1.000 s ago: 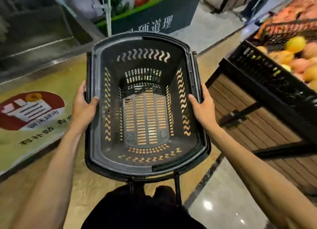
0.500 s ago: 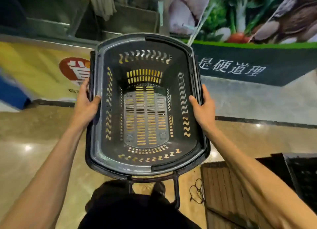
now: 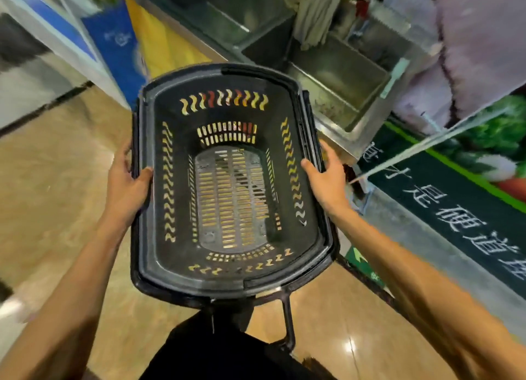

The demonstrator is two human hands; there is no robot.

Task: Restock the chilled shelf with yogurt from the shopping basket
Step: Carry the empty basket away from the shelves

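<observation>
Item: shopping basket (image 3: pixel 227 74), bare inside; our left hand (image 3: pixel 125 183) and right hand (image 3: pixel 327 180) clasp its side rims, thumbs hooked in; we should carry it level

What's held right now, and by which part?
An empty black basket: the left hand grips its left side rim, and the right hand grips its right side rim.
</observation>
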